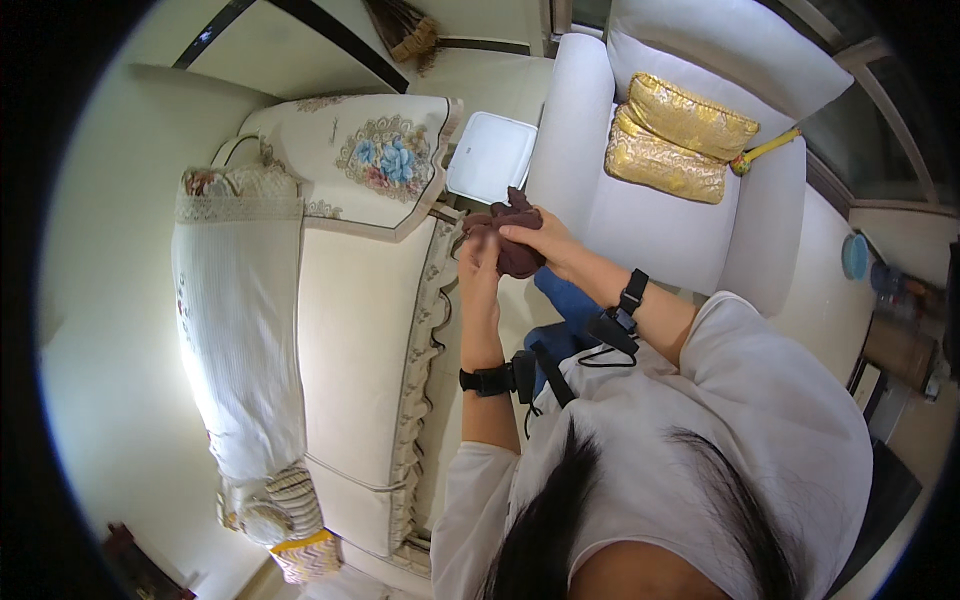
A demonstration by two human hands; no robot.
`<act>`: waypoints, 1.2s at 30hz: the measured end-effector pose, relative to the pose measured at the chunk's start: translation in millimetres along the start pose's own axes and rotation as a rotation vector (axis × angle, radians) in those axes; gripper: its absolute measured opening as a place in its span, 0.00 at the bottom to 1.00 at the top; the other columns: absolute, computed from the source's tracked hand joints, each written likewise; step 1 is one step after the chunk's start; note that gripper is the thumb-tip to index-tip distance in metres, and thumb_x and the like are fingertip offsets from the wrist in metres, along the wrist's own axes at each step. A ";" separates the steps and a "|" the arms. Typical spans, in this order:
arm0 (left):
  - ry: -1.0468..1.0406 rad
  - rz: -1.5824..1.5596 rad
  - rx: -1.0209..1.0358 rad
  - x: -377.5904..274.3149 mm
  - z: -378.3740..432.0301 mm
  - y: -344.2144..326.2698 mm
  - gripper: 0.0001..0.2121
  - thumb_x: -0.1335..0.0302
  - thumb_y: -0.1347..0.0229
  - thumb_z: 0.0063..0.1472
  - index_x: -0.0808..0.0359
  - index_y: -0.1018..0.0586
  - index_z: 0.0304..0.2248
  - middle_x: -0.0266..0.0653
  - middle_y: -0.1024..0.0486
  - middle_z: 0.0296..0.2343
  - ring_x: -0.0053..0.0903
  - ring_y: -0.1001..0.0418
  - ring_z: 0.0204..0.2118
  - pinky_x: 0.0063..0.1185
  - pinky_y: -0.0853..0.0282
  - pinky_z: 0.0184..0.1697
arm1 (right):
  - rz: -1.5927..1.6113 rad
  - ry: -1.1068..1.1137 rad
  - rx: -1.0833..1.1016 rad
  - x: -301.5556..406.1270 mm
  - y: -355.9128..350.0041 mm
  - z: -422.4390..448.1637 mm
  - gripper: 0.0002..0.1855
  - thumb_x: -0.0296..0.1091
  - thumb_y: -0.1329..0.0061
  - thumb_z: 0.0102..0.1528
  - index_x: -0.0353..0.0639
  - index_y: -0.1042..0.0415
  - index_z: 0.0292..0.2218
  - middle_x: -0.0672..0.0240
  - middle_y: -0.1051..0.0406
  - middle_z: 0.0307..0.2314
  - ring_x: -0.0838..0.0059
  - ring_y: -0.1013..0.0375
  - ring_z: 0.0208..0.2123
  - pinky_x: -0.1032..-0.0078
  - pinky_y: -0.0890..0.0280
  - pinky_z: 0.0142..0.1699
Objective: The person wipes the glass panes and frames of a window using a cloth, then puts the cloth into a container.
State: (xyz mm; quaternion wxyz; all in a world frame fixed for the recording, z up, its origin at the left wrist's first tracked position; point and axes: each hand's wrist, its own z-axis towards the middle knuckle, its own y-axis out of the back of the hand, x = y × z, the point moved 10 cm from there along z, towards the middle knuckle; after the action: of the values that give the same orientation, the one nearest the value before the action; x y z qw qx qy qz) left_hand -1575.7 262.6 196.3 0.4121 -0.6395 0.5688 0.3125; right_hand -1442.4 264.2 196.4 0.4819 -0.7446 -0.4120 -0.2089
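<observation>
A crumpled dark maroon cloth (517, 256) is bunched between my two hands in front of my body. My left hand (478, 259) grips its near left side, the fingers partly hidden by folds. On the cloth's right side my right hand (553, 238) holds on, with the thumb laid across the top. One twisted end of the cloth sticks up beyond my fingers. Just past the hands stands a white lidded bin or box (493, 156), between the sofa and the armchair.
To the left runs a cream sofa (349, 330) with a ruffled, floral-patterned cover (390, 161). A pale armchair (660, 225) at the right bears gold cushions (675, 142) and a yellow-handled object (769, 150). A broom (412, 37) leans at the far wall. A blue basin (854, 256) is at far right.
</observation>
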 end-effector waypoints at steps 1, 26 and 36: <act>0.012 0.013 0.011 1.0 14.4 4.8 0.14 0.62 0.48 0.68 0.62 0.29 0.45 0.33 0.26 0.40 0.17 0.27 0.41 0.20 0.29 0.41 | 0.014 0.001 -0.015 -6.3 1.5 14.9 0.24 0.35 0.40 0.52 0.36 0.31 0.47 0.62 0.27 0.40 0.74 0.26 0.38 0.74 0.28 0.44; 0.329 0.365 0.190 138.2 389.2 56.8 0.25 0.75 0.34 0.49 0.74 0.25 0.46 0.44 0.23 0.40 0.29 0.25 0.40 0.26 0.27 0.42 | 0.032 -0.182 -0.955 -170.3 161.8 273.9 0.17 0.42 0.55 0.62 0.34 0.29 0.40 0.60 0.28 0.31 0.66 0.30 0.35 0.72 0.35 0.43; 0.441 0.611 0.107 205.6 491.6 89.9 0.30 0.67 0.35 0.50 0.75 0.28 0.51 0.50 0.27 0.48 0.38 0.28 0.47 0.32 0.32 0.49 | -0.201 -0.329 -1.298 -254.5 267.3 318.4 0.31 0.50 0.59 0.60 0.38 0.38 0.58 0.44 0.34 0.52 0.47 0.35 0.55 0.63 0.43 0.61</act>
State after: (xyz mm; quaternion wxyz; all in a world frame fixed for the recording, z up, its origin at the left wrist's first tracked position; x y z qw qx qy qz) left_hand -1597.9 598.6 -226.3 0.2005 -0.4697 0.8238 0.2459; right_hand -1397.9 390.2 -272.4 -0.1537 -0.8633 -0.3380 -0.3419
